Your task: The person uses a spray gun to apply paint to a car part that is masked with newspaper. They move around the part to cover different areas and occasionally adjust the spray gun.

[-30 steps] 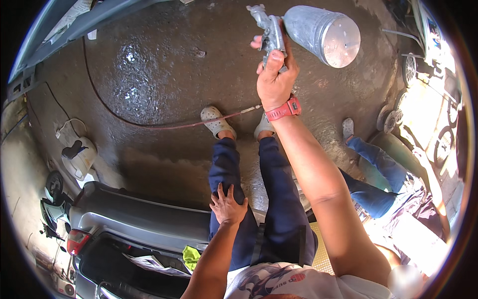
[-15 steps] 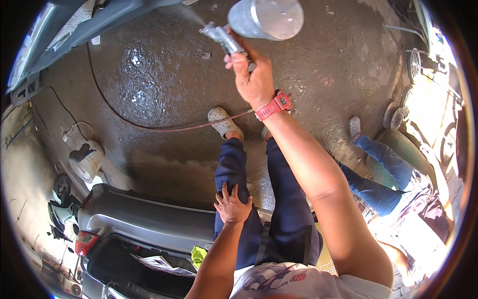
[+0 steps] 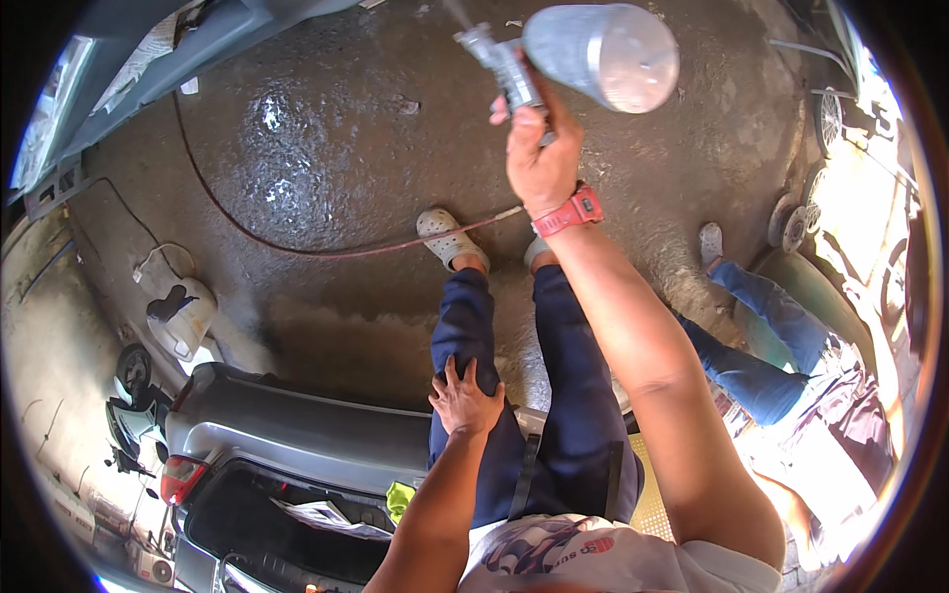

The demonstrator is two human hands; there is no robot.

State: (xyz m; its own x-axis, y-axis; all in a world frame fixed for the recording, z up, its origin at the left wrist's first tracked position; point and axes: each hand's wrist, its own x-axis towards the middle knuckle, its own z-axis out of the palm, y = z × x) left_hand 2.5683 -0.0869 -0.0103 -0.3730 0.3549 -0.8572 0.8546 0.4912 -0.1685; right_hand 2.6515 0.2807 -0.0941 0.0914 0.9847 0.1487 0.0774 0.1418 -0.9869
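My right hand point(image 3: 542, 148) is wrapped round the handle of a metal spray gun point(image 3: 506, 74), held out at the top of the view. Beside the grip hangs the gun's large silver cup point(image 3: 613, 56), tilted on its side. A pale streak of mist leaves the nozzle toward the upper left. There, a grey car body part point(image 3: 213, 74) has paper-covered openings. My left hand point(image 3: 466, 399) lies on my left leg with its fingers spread, holding nothing.
A reddish hose point(image 3: 326, 257) curves over the wet floor past my feet. A grey car with an open trunk point(image 3: 297, 400) stands lower left, near a white container point(image 3: 183, 321) and a motorbike point(image 3: 133, 420). Another person in jeans point(image 3: 766, 381) sits at right, near several wheels point(image 3: 791, 229).
My right hand has swung right and slightly down with the spray gun, away from the grey body part. My left hand stays on my leg.
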